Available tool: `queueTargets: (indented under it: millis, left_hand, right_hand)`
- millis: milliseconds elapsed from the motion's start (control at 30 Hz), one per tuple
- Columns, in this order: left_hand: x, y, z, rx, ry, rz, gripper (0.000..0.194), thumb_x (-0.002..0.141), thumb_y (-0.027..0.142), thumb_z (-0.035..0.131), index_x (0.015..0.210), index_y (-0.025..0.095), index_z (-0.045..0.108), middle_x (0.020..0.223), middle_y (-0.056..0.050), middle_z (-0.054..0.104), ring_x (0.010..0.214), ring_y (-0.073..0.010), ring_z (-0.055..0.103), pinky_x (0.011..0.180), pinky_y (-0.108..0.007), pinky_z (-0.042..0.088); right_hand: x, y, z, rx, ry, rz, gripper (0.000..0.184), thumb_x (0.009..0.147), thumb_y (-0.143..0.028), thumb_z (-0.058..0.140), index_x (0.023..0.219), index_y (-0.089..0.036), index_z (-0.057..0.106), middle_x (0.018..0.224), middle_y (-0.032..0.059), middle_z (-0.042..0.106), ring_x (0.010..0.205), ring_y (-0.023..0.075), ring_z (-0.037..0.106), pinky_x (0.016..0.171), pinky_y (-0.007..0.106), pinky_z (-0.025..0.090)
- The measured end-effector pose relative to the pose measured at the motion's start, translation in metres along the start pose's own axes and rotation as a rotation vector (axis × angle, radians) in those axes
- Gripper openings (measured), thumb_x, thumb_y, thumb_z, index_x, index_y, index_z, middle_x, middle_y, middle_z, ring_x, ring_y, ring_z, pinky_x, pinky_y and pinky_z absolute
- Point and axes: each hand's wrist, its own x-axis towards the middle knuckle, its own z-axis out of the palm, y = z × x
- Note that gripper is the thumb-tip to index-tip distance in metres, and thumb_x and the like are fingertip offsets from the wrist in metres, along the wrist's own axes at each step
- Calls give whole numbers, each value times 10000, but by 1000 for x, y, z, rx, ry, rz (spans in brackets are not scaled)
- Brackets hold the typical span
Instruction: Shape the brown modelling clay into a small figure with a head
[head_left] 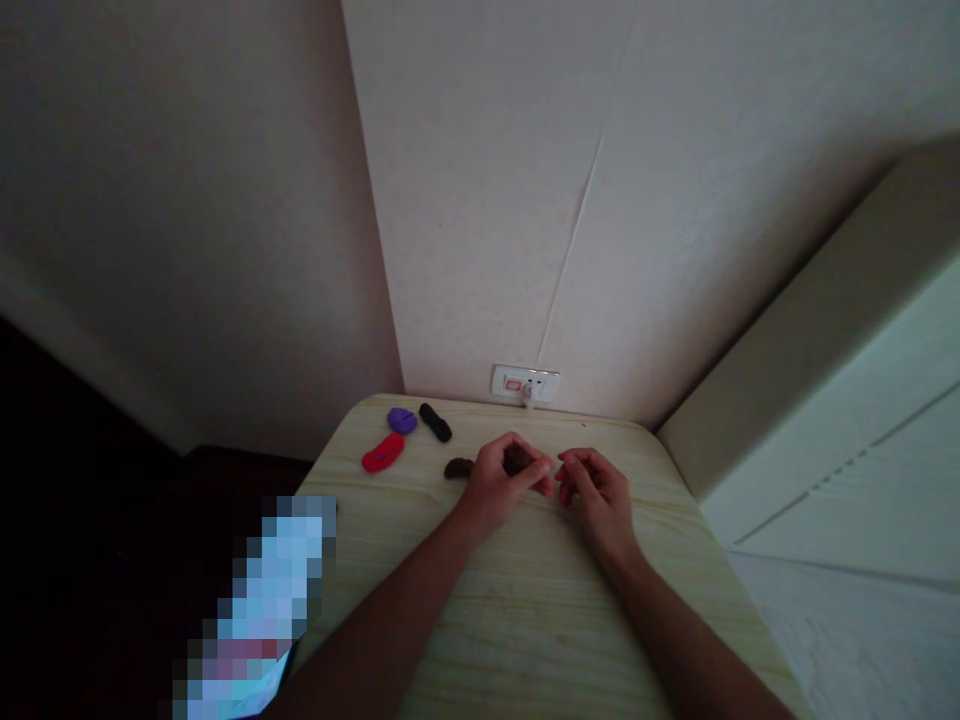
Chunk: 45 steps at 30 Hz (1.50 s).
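In the head view, the person's left grip [495,485] is curled around what looks like a dark brown clay lump [516,459], its thumb laid along one side and the fingers wrapped behind, a hold that probably keeps so small a piece from dropping while leaving part of it in sight. The right grip [598,490] hangs just beside it, fingers bent in and fingertips drawn near the thumb; I cannot tell whether anything is pinched there, since the folded fingers hide the space inside. The two face each other above the wood-grained surface [555,620], close enough, it seems, for both to work on one small thing. A second brown clay piece [457,468] lies on the surface right beside the left grip, partly covered by it, perhaps placed there for easy reach. Farther left, near the back corner, a purple clay lump [402,420], a red clay lump [383,453] and a black clay stick [436,423] lie grouped near one another, likely set aside so the forearms [409,590] do not brush them. Behind, a wall socket [525,384] with a plug sits just above the surface's far edge.
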Motion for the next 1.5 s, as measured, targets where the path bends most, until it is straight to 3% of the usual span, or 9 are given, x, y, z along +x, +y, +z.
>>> queueTargets:
  millis: [167,333,500,700,800,1000,1267,1367,1500]
  left_hand:
    - [0,-4,-2,26,-8,-37,528,550,429,998,662,182,546,601,-1,708,458,-154,653,474,-270,533]
    - [3,0,-7,42,1,6,429,505,298,1022,766,128,728,547,47,623,457,-61,461,458,-204,322]
    - [3,3,-7,-16,-52,-14,415,730,503,871,843,112,787,634,-8,645,599,-132,576,613,-269,472]
    - [4,0,-6,-98,-54,-43,374,750,502,791,710,152,664,682,-59,706,592,-170,634,611,-300,488]
    - [4,-1,-8,-101,-28,-43,369,756,484,732,613,159,632,519,-27,609,469,-136,545,526,-275,394]
    - [3,-6,-10,-39,96,-11,640,843,600,623,365,200,478,317,22,353,317,-78,349,416,-267,210]
    - [5,-4,-9,-13,173,-93,663,738,714,662,393,255,330,328,95,221,278,-38,170,349,-227,103]
    - [6,-4,-7,11,162,-110,670,740,734,657,403,259,326,332,96,231,269,-44,195,332,-226,133]
    - [5,-6,-5,82,123,-86,683,705,751,718,389,223,423,362,3,449,321,-112,467,367,-248,322]
  right_hand:
    - [1,2,-1,-10,-4,-6,349,870,-545,757,863,-198,720,646,0,660,474,140,560,453,262,429]
    - [1,4,-2,-25,-9,-11,366,875,-548,737,853,-183,720,646,2,653,471,137,547,455,258,423]
    - [1,5,-2,-32,-34,-7,369,878,-547,723,860,-179,724,674,12,664,477,145,560,452,261,425]
    - [2,6,-2,-37,-33,2,375,881,-545,721,865,-170,732,667,9,654,475,136,550,456,253,420]
    - [3,6,-2,-35,-30,16,386,875,-553,725,854,-168,732,660,10,650,473,133,542,453,250,412]
    - [2,7,-3,-29,-40,32,408,868,-575,728,855,-167,735,648,15,651,481,141,549,457,256,413]
    - [1,8,-4,-36,-40,56,417,854,-585,736,832,-168,734,635,13,648,482,141,548,456,252,410]
    - [1,9,-4,-42,-42,60,420,860,-588,726,817,-170,732,628,14,646,480,143,548,453,252,410]
    - [1,7,-3,-51,-46,65,409,861,-580,723,814,-174,731,621,13,648,469,145,546,448,256,407]
